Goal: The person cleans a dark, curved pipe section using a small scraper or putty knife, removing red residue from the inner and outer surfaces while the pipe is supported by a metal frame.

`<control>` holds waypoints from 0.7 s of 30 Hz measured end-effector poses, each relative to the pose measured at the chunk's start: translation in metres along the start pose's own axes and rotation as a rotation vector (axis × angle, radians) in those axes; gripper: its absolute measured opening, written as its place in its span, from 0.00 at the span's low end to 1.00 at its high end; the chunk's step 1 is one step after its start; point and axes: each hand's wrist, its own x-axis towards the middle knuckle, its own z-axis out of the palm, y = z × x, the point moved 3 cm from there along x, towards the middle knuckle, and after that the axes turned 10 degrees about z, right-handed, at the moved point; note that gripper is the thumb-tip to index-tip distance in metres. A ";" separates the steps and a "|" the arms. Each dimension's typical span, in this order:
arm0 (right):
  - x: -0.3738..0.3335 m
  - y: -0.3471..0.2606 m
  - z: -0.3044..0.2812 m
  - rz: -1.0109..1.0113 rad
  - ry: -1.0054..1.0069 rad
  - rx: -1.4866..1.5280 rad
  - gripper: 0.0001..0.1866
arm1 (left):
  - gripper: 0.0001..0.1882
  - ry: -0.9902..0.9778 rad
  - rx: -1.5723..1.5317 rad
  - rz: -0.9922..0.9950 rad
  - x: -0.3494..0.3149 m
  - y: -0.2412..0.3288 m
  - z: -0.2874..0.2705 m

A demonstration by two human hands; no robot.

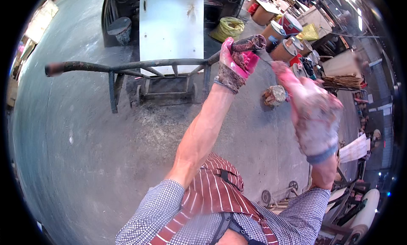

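A metal push cart [159, 67] stands before me, its tubular handlebar running left to right. My left hand [236, 67], in a dirty pink-and-grey glove, is closed round the bar near its right end. Dark, rough wrapping covers that handle end [254, 43]. On the right, my right hand [313, 111] wears a whitish, stained glove and is blurred by motion. A thin greyish strip or tool [265, 57] runs from its fingertips toward the handle end; its kind cannot be made out.
A white board [171, 24] lies on the cart, reaching away from me. Left of it stands a grey bucket [120, 30]; right of it, a yellow sack [227, 28]. Several drums [285, 50] crowd the far right. A small stained block [274, 95] rests on the floor below my hands.
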 end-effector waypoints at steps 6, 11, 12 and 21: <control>0.064 -0.013 0.073 0.083 -0.413 0.040 0.28 | 0.32 -0.058 0.022 0.029 -0.004 -0.007 0.009; -0.027 0.037 0.083 -0.036 0.199 -0.143 0.28 | 0.35 -0.046 -0.018 0.053 -0.011 -0.009 0.013; -0.042 0.040 0.075 -0.037 0.246 -0.125 0.27 | 0.35 -0.053 0.009 0.031 -0.012 -0.002 0.009; 0.026 -0.007 0.044 -0.005 -0.268 0.275 0.21 | 0.32 0.069 0.191 0.127 -0.011 -0.007 0.005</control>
